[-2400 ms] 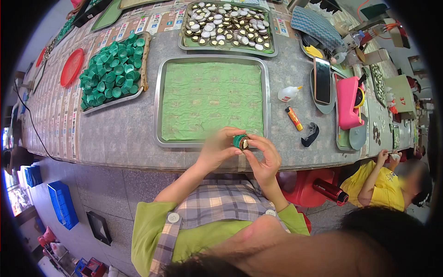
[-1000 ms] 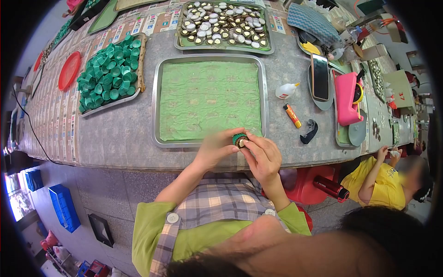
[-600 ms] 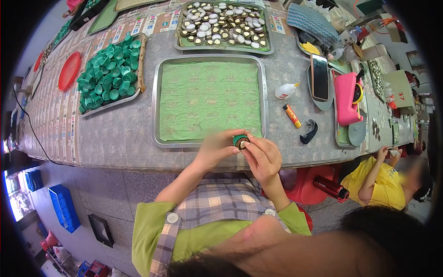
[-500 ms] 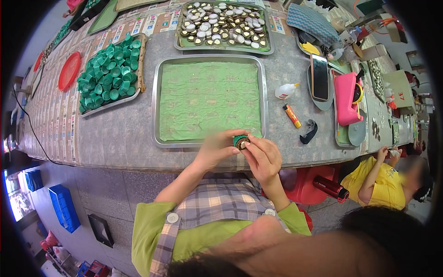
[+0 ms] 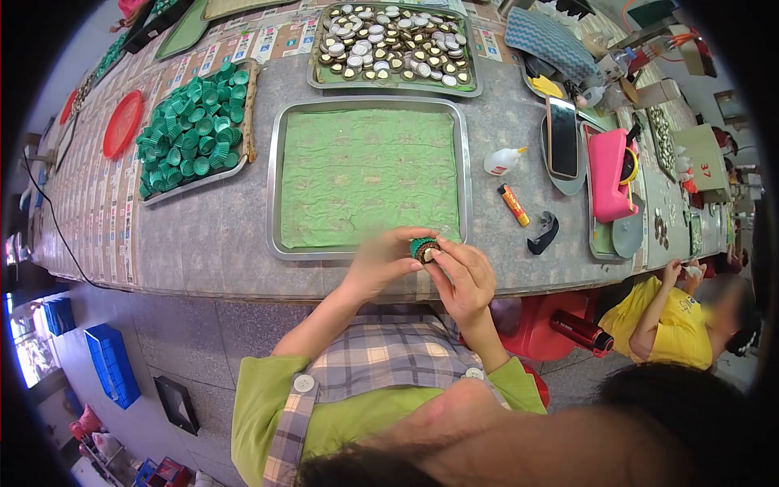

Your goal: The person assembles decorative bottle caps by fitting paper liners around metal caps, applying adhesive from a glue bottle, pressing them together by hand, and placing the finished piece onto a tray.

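Observation:
Close together over the near edge of the table are my two hands. My left hand (image 5: 380, 264) is closed round a green fluted paper cup (image 5: 417, 244), gripping it between thumb and fingers. A small brown round piece (image 5: 428, 251) with a cream-coloured spot sits at the cup's opening. The fingers of my right hand (image 5: 464, 280) pinch this piece from the other side. Just beyond lies a metal tray (image 5: 273, 174) lined with crinkled green sheet (image 5: 369, 174). Some of the cup is hidden by my fingers.
At the left, a tray (image 5: 195, 185) holds a heap of green cups (image 5: 195, 122). Brown-and-white discs (image 5: 389, 45) fill a far tray. On the right are a glue bottle (image 5: 503, 161), glue stick (image 5: 513, 204), phone (image 5: 561, 138) and pink tape dispenser (image 5: 608, 174). A person in yellow (image 5: 669, 325) sits beyond.
Almost nothing differs. Both hands keep the same place and grip on the cup and brown piece, with only a slight shift of the fingers.

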Available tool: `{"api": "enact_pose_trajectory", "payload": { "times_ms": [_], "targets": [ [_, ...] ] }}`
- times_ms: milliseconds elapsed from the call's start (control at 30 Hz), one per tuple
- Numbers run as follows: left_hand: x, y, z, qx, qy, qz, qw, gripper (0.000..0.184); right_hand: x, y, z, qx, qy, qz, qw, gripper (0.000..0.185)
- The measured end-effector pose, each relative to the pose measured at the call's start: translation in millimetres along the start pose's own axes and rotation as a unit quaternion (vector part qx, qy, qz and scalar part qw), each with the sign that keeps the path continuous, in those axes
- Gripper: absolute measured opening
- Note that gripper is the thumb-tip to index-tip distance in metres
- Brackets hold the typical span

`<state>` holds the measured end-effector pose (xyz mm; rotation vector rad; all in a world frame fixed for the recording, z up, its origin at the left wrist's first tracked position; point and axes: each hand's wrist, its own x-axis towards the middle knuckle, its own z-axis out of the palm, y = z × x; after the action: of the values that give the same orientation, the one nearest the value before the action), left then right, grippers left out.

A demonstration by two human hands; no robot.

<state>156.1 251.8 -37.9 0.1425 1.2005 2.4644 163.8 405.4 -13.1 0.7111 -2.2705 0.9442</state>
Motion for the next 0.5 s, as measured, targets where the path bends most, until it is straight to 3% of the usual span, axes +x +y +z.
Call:
{"api": "enact_pose_trajectory", "payload": {
  "times_ms": [500],
  "targets": [
    [-0.4,0.7,0.1,0.025,-0.007,-0.006,1.000,0.040,1.3,0.1,1.4,-0.004,-0.008,0.008,1.000,0.024]
  ]
}}
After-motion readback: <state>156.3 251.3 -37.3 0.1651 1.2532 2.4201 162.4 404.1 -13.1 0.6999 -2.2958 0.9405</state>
